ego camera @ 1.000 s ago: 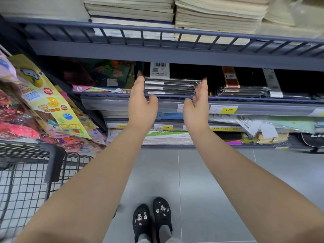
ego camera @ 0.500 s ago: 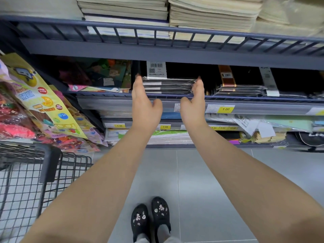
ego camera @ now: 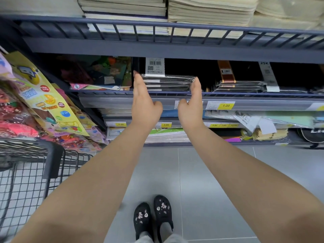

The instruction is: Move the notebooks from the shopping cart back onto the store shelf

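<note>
While the shopping cart (ego camera: 26,172) stands at far left with no notebooks visible in the part in view, the left hand (ego camera: 143,104) has closed in over the last second. Its straight fingers now lie against the left edge of the wrapped notebooks (ego camera: 168,83), stacked on the middle shelf (ego camera: 105,93). The right hand (ego camera: 192,102) has likewise reached the stack's right corner. Both hands are extended and grip nothing. Judgement: the stack is placed and being squared.
</note>
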Available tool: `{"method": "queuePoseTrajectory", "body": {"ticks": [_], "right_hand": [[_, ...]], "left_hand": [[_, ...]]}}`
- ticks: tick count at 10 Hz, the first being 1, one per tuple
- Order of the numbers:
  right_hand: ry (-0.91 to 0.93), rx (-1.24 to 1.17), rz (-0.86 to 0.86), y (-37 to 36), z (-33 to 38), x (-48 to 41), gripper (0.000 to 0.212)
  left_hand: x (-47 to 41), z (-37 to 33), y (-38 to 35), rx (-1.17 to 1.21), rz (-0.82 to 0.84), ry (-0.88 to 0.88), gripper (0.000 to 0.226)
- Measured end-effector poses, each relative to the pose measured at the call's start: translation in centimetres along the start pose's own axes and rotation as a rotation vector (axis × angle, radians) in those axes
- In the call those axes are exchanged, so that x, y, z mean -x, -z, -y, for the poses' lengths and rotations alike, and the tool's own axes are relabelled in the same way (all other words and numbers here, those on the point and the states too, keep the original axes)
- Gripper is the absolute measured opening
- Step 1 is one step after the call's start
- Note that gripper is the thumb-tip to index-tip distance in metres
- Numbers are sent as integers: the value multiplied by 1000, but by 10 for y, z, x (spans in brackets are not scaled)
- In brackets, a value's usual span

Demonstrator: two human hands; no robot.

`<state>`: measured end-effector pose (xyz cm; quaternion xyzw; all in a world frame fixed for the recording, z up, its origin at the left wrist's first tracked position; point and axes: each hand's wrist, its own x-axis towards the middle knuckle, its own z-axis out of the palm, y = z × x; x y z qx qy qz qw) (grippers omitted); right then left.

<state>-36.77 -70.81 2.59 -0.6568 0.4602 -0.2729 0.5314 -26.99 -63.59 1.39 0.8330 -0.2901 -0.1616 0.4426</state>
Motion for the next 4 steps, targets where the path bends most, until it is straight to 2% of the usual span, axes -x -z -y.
{"method": "queuePoseTrajectory", "body": {"ticks": [2,3,4], "right_hand": [[-33,140,115,17,9,2,75],[-67,309,154,27,20,6,74],[-96,552,292,40,38,14,82]], "left_hand": [[5,-8,15,-46,122,-7,96],[12,-19,30,-165,267,63,96],[20,-41,50,-371,458,168,92]]}}
